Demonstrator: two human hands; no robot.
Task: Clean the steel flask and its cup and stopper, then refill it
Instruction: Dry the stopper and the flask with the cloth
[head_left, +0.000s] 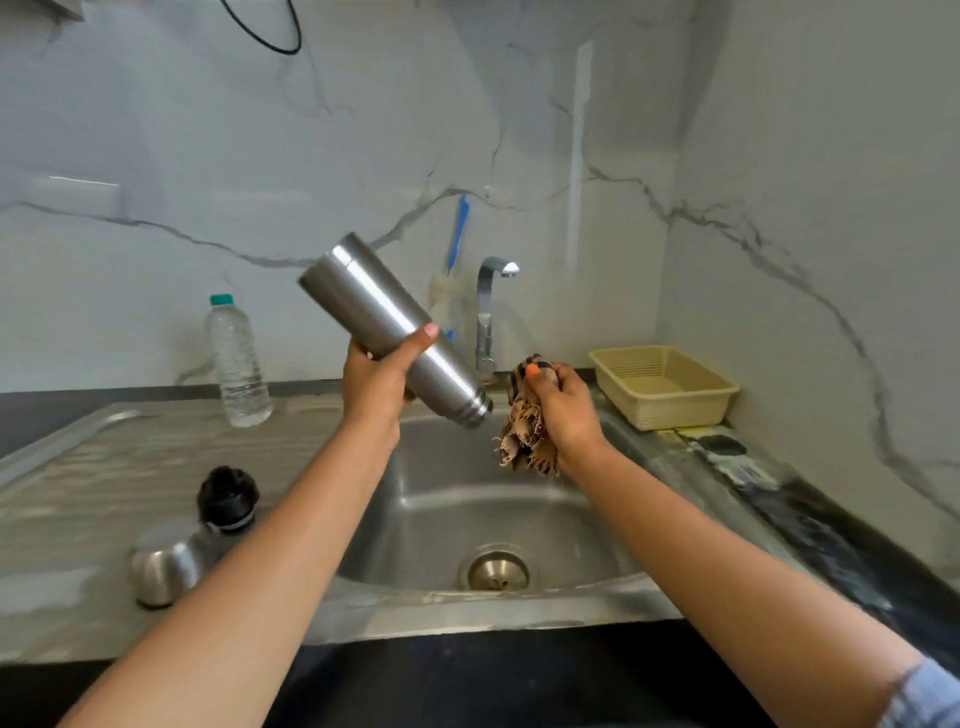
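My left hand (382, 382) grips the steel flask (374, 312) around its middle, above the sink (415, 519). The flask is tilted with its open threaded mouth pointing down and to the right, base up to the left. Just right of the mouth, my right hand (563, 410) holds a bunched brown frayed cloth (524, 436), close to the flask but apart from it. The black stopper (228, 499) stands on the steel draining board at the left. The steel cup (163, 566) sits upside down in front of it.
A clear plastic water bottle (236, 364) with a teal cap stands on the draining board. The tap (488, 312) rises behind the sink, with a blue-handled bottle brush (457, 234) beside it. A beige plastic basket (662, 384) sits at the right.
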